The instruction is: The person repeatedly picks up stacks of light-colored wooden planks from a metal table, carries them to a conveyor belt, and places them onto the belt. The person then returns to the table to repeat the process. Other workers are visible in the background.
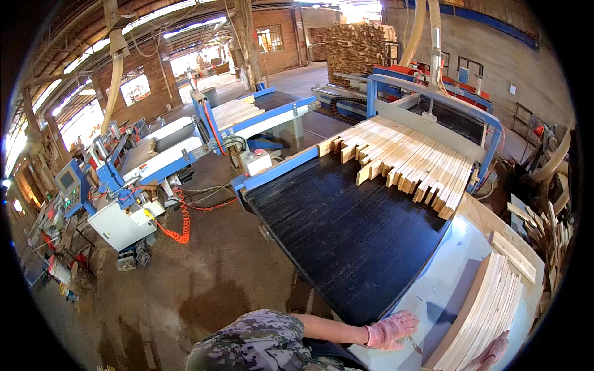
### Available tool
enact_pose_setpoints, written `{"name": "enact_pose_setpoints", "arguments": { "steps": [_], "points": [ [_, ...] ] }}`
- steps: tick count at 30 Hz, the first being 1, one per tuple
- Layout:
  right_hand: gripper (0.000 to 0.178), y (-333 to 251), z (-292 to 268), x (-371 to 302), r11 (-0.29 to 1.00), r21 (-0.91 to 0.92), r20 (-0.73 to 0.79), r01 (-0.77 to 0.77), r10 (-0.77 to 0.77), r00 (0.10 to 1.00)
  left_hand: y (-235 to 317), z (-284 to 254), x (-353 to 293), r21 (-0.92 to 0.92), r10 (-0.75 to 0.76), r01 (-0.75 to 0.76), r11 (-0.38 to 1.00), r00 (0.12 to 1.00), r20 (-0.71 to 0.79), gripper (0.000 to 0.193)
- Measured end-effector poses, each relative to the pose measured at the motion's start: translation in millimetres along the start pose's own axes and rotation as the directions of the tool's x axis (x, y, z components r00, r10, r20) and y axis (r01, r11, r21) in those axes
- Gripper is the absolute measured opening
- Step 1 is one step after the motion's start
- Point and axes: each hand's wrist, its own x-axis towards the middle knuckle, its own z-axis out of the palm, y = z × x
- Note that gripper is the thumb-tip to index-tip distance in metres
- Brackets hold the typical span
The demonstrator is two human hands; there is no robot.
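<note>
Left hand, gloved, fingers spread flat on the grey outfeed table beside the stacked wood slats at 5 o'clock; right hand probably resting on them, grip unclear.

A: What lies ahead of the fingers of the left hand?

B: Pale bare tabletop under them, then the wide black conveyor belt, open all the way up to the loose wooden slats bunched at its far end.

A: And to the right of those fingers?

B: A stack of long wooden boards stands just beside them, walling off that side. The right hand rests against the stack's near end.

A: Any way past the slats?

B: The blue machine frame arches over them, so it is low there. Left of the fingers the table edge drops to open dirt floor.
</note>
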Motion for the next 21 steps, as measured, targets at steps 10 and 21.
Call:
{"name": "enact_pose_setpoints", "arguments": {
  "steps": [10,21],
  "points": [
    [0.122,22,-16,24,0.805,-0.591,0.205,0.056,0.083,0.975,8,-4,7,-0.02,0.017,-0.017,1.0,0.999,0.04,0.076],
    [0.115,21,-18,18,0.745,-0.66,0.205,0.1,0.05,0.978,1,5,5,-0.039,0.05,-0.052,0.998,0.998,-0.035,0.074]
  ]
}}
